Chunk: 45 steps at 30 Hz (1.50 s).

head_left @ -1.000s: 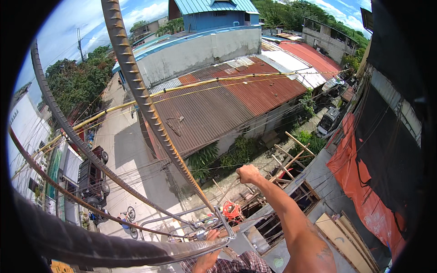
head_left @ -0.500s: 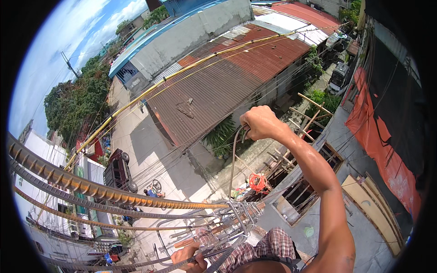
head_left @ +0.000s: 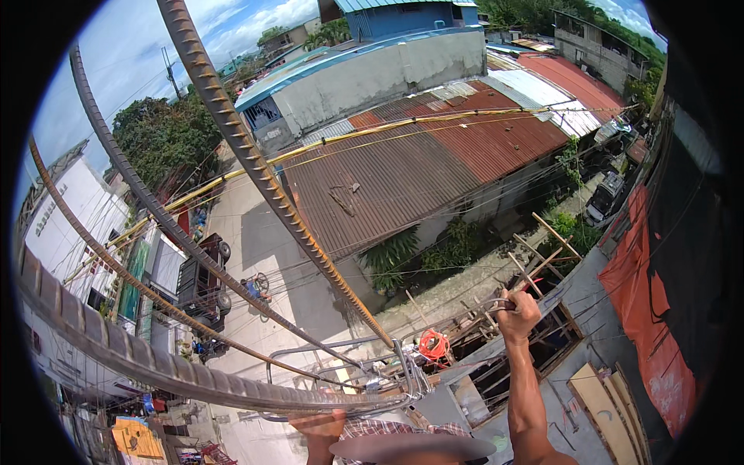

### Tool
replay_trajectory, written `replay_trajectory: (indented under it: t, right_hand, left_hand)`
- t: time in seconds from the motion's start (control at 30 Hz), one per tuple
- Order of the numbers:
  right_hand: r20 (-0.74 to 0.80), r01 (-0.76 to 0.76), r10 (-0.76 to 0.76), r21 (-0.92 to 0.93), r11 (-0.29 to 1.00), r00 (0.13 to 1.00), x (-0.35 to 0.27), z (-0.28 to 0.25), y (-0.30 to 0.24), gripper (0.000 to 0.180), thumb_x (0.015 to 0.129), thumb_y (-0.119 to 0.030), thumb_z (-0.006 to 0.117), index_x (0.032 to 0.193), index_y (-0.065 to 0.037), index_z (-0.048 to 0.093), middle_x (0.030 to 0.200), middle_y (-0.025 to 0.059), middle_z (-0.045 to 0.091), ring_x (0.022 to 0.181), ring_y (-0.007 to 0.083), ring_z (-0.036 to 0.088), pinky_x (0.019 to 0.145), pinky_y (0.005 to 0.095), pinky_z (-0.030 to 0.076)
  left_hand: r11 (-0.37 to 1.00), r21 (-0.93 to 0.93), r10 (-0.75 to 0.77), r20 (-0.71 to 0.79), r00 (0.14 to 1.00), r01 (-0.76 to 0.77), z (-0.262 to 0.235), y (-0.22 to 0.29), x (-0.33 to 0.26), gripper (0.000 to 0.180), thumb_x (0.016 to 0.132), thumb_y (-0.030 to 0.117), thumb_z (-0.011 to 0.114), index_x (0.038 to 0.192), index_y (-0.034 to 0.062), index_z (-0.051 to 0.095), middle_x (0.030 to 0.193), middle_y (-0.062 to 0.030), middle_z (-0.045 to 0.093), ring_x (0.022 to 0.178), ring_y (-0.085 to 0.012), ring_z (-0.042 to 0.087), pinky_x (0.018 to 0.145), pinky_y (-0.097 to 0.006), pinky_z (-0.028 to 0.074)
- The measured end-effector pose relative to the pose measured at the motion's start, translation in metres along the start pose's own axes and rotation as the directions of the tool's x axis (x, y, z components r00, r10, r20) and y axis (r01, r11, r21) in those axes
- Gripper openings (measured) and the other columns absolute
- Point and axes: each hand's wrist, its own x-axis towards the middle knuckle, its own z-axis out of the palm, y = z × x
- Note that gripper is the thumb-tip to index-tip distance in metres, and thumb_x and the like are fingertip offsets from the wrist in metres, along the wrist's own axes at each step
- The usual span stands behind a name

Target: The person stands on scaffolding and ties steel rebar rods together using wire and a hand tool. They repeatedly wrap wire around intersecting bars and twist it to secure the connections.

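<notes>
My right hand (head_left: 519, 316), arm stretched forward, is closed around the bent end of a thin steel stirrup rod (head_left: 490, 305). Thick ribbed rebars (head_left: 256, 167) rise from a cluster of tied stirrups (head_left: 403, 372) in front of me and lean up to the left. Another thick rebar (head_left: 194, 378) crosses close by at lower left. Beneath it, my left hand (head_left: 319, 423) appears closed at the rebar cluster, its fingertips partly hidden by the bars.
Far below lie a street (head_left: 256, 333) with a parked dark vehicle (head_left: 203, 279) and a rusty corrugated roof (head_left: 372, 186). Yellow-sleeved cables (head_left: 325, 142) span the view. Right of me are a framed floor opening (head_left: 554, 341), wooden boards (head_left: 601, 407) and an orange tarp (head_left: 639, 310).
My right hand has swung right and down, pulling the stirrup rod's end with it. The view has turned, so the rebars now stand steeper. My left hand stays at the rebar cluster.
</notes>
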Motion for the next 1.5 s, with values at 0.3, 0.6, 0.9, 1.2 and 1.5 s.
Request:
replay_trajectory:
  t: [0.3, 0.6, 0.9, 1.2, 1.5]
  right_hand:
    - [0.916, -0.185, -0.061, 0.144, 0.972, 0.397, 0.067, 0.046, 0.054, 0.053, 0.065, -0.047, 0.082, 0.060, 0.001, 0.058, 0.052, 0.0077, 0.052, 0.052, 0.0139, 0.050, 0.049, 0.0365, 0.037]
    - [0.764, -0.631, 0.193, 0.331, 0.702, 0.616, -0.065, 0.031, 0.076, 0.047, 0.077, -0.038, 0.077, 0.058, -0.003, 0.052, 0.055, -0.0043, 0.041, 0.053, 0.0061, 0.033, 0.046, 0.0294, 0.027]
    - [0.396, 0.289, -0.452, 0.406, 0.867, 0.799, 0.086, 0.074, 0.023, 0.049, 0.072, -0.047, 0.076, 0.061, -0.003, 0.057, 0.047, 0.0060, 0.045, 0.041, 0.0208, 0.043, 0.046, 0.0346, 0.034]
    - [0.587, -0.553, 0.377, 0.147, 0.821, 0.716, -0.098, -0.083, -0.018, 0.039, 0.079, -0.032, 0.078, 0.071, 0.001, 0.060, 0.059, 0.0007, 0.055, 0.055, 0.0117, 0.050, 0.048, 0.0284, 0.034]
    - [0.996, -0.982, 0.041, -0.089, 0.168, -0.084, -0.058, -0.036, 0.058, 0.046, 0.088, -0.040, 0.068, 0.062, -0.005, 0.054, 0.052, -0.0018, 0.046, 0.047, 0.0052, 0.038, 0.043, 0.0252, 0.028]
  left_hand:
    - [0.999, -0.004, -0.033, -0.036, 0.999, 0.033, 0.003, 0.007, 0.006, 0.026, 0.080, 0.017, 0.061, 0.055, 0.0109, 0.057, 0.047, -0.0094, 0.053, 0.044, -0.0298, 0.052, 0.059, -0.040, 0.041]
    - [0.998, -0.061, -0.007, -0.097, 0.995, 0.001, -0.006, 0.010, 0.006, 0.019, 0.076, 0.016, 0.063, 0.058, 0.0116, 0.057, 0.047, -0.0070, 0.051, 0.043, -0.0264, 0.052, 0.052, -0.041, 0.039]
    - [0.994, -0.089, 0.051, -0.104, 0.993, -0.061, -0.007, 0.003, 0.005, 0.021, 0.072, 0.014, 0.064, 0.053, 0.0123, 0.055, 0.048, -0.0050, 0.053, 0.044, -0.0235, 0.053, 0.049, -0.039, 0.039]
    - [0.992, -0.124, 0.004, -0.084, 0.996, -0.014, -0.004, 0.001, 0.008, 0.018, 0.078, 0.008, 0.062, 0.060, 0.0080, 0.061, 0.051, -0.0101, 0.054, 0.044, -0.0285, 0.053, 0.048, -0.039, 0.041]
    - [0.997, -0.071, -0.034, 0.011, 0.999, 0.034, -0.008, 0.003, 0.001, 0.022, 0.080, 0.014, 0.059, 0.059, 0.0105, 0.056, 0.045, -0.0063, 0.049, 0.045, -0.0267, 0.053, 0.055, -0.038, 0.039]
